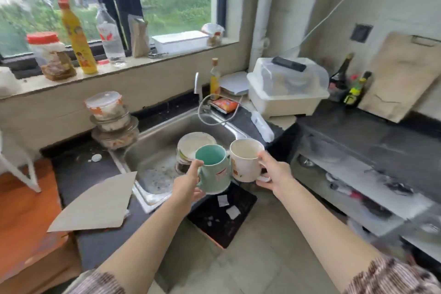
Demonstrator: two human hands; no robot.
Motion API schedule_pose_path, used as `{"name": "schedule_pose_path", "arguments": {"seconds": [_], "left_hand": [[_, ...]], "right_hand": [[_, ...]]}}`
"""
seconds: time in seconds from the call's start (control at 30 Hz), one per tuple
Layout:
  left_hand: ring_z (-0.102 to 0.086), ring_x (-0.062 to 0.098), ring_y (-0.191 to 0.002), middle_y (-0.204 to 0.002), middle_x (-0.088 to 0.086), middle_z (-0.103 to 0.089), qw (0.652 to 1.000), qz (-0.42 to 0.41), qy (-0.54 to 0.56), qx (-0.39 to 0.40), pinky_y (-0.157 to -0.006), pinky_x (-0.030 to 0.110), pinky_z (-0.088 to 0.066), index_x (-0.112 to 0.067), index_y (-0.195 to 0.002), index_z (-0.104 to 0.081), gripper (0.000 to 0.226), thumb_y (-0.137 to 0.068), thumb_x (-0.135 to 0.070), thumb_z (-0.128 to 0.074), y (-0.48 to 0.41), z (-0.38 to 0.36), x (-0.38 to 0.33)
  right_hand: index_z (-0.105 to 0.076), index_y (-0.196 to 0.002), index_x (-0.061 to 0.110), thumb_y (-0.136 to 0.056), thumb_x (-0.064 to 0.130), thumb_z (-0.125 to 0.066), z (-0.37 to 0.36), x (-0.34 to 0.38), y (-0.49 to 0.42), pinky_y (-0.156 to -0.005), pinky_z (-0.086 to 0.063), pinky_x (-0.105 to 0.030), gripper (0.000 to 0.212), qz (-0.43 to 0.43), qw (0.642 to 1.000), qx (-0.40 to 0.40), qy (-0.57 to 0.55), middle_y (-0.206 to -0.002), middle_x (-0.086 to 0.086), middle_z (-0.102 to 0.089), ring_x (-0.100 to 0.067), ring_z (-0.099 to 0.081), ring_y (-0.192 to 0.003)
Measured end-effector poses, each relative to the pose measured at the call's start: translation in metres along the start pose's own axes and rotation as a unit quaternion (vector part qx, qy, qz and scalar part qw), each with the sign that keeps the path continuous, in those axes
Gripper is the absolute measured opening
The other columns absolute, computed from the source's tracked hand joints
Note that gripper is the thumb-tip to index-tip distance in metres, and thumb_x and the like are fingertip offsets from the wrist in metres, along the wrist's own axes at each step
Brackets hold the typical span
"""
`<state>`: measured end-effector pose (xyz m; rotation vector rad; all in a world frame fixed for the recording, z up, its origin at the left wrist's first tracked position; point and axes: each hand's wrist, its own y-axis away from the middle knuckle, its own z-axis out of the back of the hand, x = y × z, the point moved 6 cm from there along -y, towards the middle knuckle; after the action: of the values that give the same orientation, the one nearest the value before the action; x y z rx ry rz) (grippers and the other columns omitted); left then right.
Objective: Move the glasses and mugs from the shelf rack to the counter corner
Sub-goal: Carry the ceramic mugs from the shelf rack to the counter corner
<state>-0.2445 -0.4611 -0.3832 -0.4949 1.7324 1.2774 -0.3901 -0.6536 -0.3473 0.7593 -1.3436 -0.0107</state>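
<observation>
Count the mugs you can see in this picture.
2. A green mug in the left hand and a white mug in the right hand, both over the sink's edge.

Both bare arms reach forward, striped sleeves pushed up. The left hand [188, 182] and right hand [274, 170] are each curled closed, thumbs uppermost.

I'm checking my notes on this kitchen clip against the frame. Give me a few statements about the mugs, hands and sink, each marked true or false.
1. The left hand holds a teal mug. True.
2. The right hand holds a glass tumbler. False: it holds a cream mug.
3. Both mugs are upside down. False: their openings face up.
4. Plates lie in the sink. True.
5. The mugs rest on the counter. False: both are held in the air.
</observation>
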Motion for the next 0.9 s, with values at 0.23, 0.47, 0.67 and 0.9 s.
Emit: {"name": "schedule_pose_path", "arguments": {"seconds": [0.23, 0.47, 0.67, 0.9], "left_hand": [[-0.069, 0.03, -0.076, -0.108, 0.006, -0.061, 0.994, 0.029, -0.059, 0.086, -0.055, 0.031, -0.054, -0.012, -0.101, -0.055, 0.054, -0.067, -0.052, -0.067, -0.008, -0.164, 0.011], [-0.066, 0.024, -0.077, -0.108, 0.002, -0.057, 0.971, 0.048, -0.129, 0.195, -0.06, 0.032, -0.058, -0.022, -0.106, -0.053, 0.056, -0.071, -0.065, -0.065, -0.019, -0.345, 0.032], [-0.064, 0.031, -0.094, -0.113, 0.003, -0.057, 0.947, 0.06, -0.188, 0.255, -0.065, 0.036, -0.058, -0.008, -0.119, -0.056, 0.063, -0.082, -0.06, -0.056, -0.047, -0.5, 0.055], [-0.06, 0.03, -0.101, -0.11, 0.006, -0.054, 0.908, 0.061, -0.27, 0.314, -0.079, 0.041, -0.057, -0.009, -0.095, -0.057, 0.039, -0.092, -0.047, -0.047, -0.045, -0.65, 0.068]], "right_hand": [[-0.058, -0.077, 0.016, -0.078, 0.03, -0.066, 0.149, 0.007, -0.025, -0.077, -0.056, -0.042, 0.016, -0.006, 0.989, -0.123, -0.077, -0.089, 0.0, -0.062, -0.016, -0.059, -0.073], [-0.057, -0.084, 0.016, -0.078, 0.033, -0.062, 0.282, 0.017, -0.073, -0.087, -0.053, -0.048, 0.019, -0.057, 0.958, -0.231, -0.163, -0.087, -0.014, -0.056, -0.034, -0.062, -0.102], [-0.057, -0.086, 0.013, -0.08, 0.027, -0.057, 0.38, 0.031, -0.134, -0.075, -0.049, -0.033, 0.016, -0.125, 0.928, -0.265, -0.232, -0.081, -0.003, -0.052, -0.023, -0.052, -0.075], [-0.059, -0.099, 0.015, -0.085, 0.029, -0.056, 0.482, 0.049, -0.178, -0.05, -0.043, -0.028, 0.02, -0.165, 0.904, -0.296, -0.261, -0.086, 0.0, -0.058, -0.026, -0.059, -0.09]]}}
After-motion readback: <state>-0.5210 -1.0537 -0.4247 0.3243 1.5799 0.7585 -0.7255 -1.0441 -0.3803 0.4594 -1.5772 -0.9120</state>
